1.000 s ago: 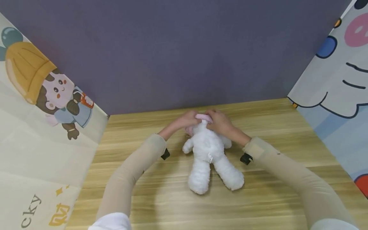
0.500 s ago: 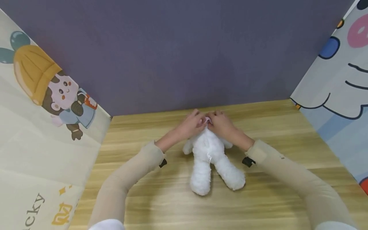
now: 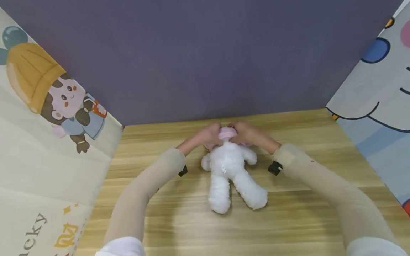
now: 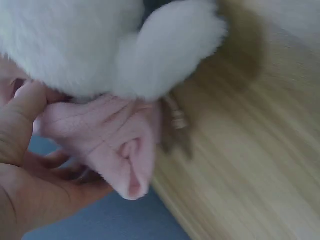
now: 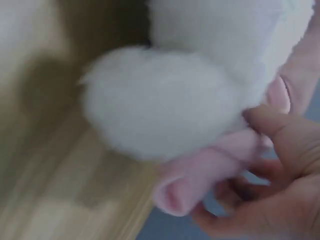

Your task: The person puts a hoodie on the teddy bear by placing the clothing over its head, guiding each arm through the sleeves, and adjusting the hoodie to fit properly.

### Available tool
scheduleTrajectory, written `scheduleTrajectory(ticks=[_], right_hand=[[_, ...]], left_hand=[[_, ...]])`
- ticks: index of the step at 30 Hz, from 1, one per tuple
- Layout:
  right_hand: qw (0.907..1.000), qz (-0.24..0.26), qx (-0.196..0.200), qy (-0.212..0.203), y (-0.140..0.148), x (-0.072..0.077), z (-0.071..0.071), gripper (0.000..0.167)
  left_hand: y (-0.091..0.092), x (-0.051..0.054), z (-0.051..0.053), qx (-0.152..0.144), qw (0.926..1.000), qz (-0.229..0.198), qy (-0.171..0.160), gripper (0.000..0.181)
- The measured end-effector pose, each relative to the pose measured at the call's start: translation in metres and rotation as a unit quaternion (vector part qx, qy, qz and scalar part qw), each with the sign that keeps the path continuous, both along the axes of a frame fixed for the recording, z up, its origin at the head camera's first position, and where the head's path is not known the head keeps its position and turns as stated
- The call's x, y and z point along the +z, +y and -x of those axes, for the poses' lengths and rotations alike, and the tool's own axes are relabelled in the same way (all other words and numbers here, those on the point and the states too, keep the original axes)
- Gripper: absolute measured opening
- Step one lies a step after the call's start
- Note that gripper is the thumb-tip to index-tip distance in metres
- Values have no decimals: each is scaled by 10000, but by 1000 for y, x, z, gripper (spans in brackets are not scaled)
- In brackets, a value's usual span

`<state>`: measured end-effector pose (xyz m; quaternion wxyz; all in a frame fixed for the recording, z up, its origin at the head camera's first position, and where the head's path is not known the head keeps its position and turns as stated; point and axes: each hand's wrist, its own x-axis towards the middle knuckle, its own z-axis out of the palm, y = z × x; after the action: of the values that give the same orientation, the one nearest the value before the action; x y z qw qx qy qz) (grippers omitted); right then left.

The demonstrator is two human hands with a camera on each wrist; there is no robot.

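Note:
A white plush toy [image 3: 226,160] lies on the wooden tabletop, its legs pointing toward me and a small white tag on its body. Soft pink cloth [image 3: 227,133] wraps its far end; whether this is a hood or another garment I cannot tell. My left hand [image 3: 209,135] grips the cloth's left side, thumb on top and fingers underneath in the left wrist view. On the opposite side my right hand [image 3: 246,134] pinches the pink cloth [image 5: 210,172] near the neck, beside a fluffy white arm [image 5: 160,102]. A thin cord [image 4: 175,112] hangs near the cloth. The toy's face is hidden.
A grey-purple panel [image 3: 217,64] rises behind the tabletop [image 3: 153,213], close beyond both hands. Printed cartoon panels flank it: a figure in a yellow hat [image 3: 35,74] at left, a pale figure with blue patches [image 3: 376,49] at right.
My hands have moved apart after being close together half a second ago, and more pink cloth shows between them. The toy's body has shifted slightly left and away from me.

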<state>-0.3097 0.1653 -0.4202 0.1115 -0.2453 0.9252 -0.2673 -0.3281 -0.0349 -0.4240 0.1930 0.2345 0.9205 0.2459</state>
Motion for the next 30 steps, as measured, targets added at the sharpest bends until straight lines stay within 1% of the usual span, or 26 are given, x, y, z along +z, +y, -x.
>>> scheduleTrajectory(ticks=[2, 3, 4, 6, 8, 9, 11, 13, 14, 15, 17, 19, 20, 22, 24, 27, 29, 30], right_hand=[[9983, -48, -171, 549, -2, -6, 2, 56], [9955, -104, -263, 899, -2, -9, 3, 52], [9912, -155, -331, 1270, -3, -12, 4, 47], [9797, -201, -424, 1949, -2, -18, 7, 34], [9696, -181, -405, 2407, -2, -24, 12, 22], [9661, -143, -330, 2555, -1, -26, 16, 20], [9617, -165, -154, 2733, 1, -29, 24, 16], [9619, -190, -77, 2726, 5, -28, 34, 17], [9630, -246, -86, 2683, 7, -28, 40, 21], [9645, -318, -93, 2619, 10, -26, 45, 26], [9684, -438, -197, 2449, 13, -22, 48, 39], [9724, -451, -199, 2282, 16, -19, 49, 45], [9736, -434, -139, 2239, 18, -18, 49, 45], [9732, -327, 26, 2276, 20, -17, 47, 41], [9683, -225, 223, 2476, 21, -17, 45, 33], [9587, -246, 466, 2796, 25, -18, 40, 23], [9539, -260, 603, 2930, 27, -18, 38, 22], [9544, -259, 673, 2897, 29, -16, 38, 23]], left_hand=[[3, -4, -1, 194, 9978, 126, 613, 62], [4, -6, -2, 259, 9947, 169, 982, 59], [5, -9, -3, 305, 9899, 218, 1369, 54], [7, -15, -4, 445, 9783, 215, 2014, 44], [10, -21, -3, 579, 9661, 240, 2503, 34], [11, -24, -2, 648, 9623, 247, 2630, 31], [13, -28, 1, 789, 9594, 190, 2700, 26], [15, -29, 5, 837, 9600, 62, 2670, 25], [16, -28, 8, 832, 9604, -71, 2657, 25], [17, -27, 11, 817, 9612, -197, 2627, 25], [16, -24, 13, 655, 9625, -368, 2608, 24], [15, -20, 13, 509, 9636, -359, 2600, 23], [15, -18, 13, 456, 9644, -289, 2588, 22], [16, -15, 11, 372, 9674, -64, 2503, 24], [17, -11, 7, 311, 9700, 235, 2400, 29], [24, -4, -1, 177, 9727, 649, 2221, 39], [28, 0, -6, 185, 9719, 769, 2216, 43], [29, 1, -7, 219, 9715, 765, 2235, 42]])
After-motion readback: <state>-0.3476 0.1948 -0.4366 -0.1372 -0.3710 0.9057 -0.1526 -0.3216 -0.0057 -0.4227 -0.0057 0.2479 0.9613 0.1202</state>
